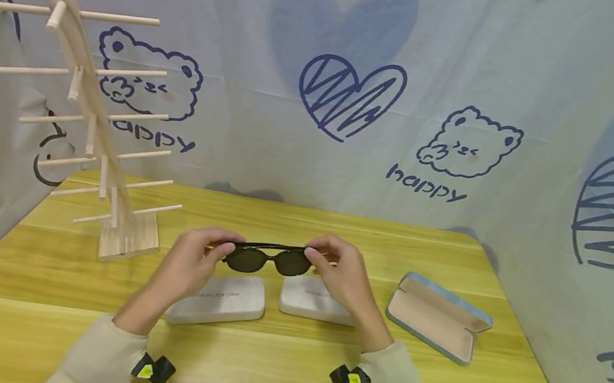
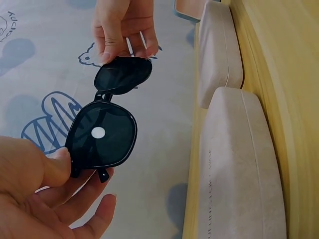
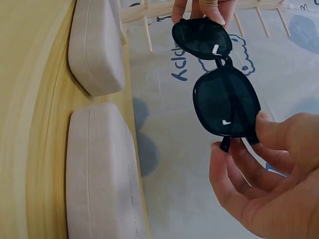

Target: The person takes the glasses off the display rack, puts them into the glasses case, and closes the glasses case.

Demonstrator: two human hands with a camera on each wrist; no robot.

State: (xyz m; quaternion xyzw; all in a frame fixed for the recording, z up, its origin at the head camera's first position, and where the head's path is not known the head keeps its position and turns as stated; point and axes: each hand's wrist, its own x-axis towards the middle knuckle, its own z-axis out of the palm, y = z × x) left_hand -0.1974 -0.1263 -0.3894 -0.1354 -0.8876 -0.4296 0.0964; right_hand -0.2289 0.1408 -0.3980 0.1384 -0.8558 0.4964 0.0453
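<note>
Black sunglasses with dark lenses are held up between both hands, arms folded behind the lenses. My left hand pinches one end of the frame between thumb and fingers. At the opposite end, my right hand grips the other hinge corner in the same way. The right wrist view shows the right thumb on the front edge of the sunglasses, with fingers behind. Below the hands lie two closed whitish glasses cases, a left one and a right one, the latter partly covered by the right forearm.
An open blue case with a beige lining lies on the right of the wooden table. A wooden display rack with several pegs rises at the back left. Printed cloth hangs behind and along the sides.
</note>
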